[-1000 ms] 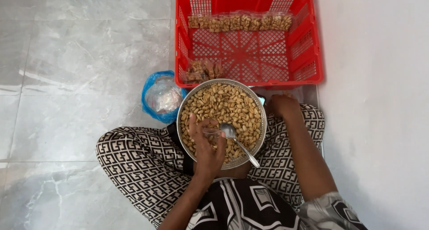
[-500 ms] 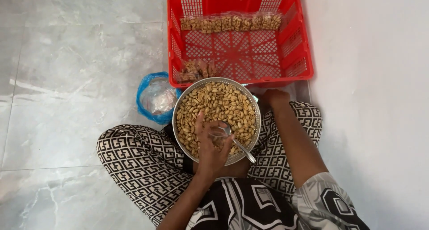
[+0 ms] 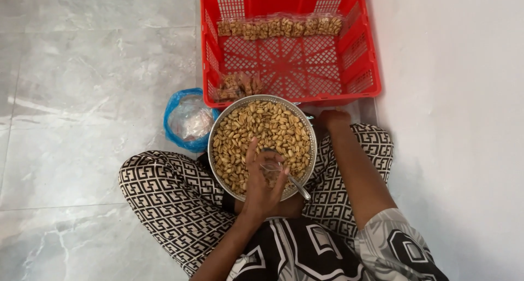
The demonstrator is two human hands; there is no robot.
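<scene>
head view | left hand (image 3: 262,185) clamped on a small clear bag (image 3: 271,167) over the peanut bowl (image 3: 261,144) in the lap — spoon (image 3: 297,187) at near rim | right hand (image 3: 333,119) at bowl's right edge, grip unclear | red basket (image 3: 289,46) far: one row of filled packets (image 3: 279,26) — bowl mostly full

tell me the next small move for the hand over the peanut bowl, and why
Probably lift a spoonful: the left hand sits over the metal bowl of peanuts at a spoon, seemingly with a small clear bag, while filled packets line the red basket.
</scene>
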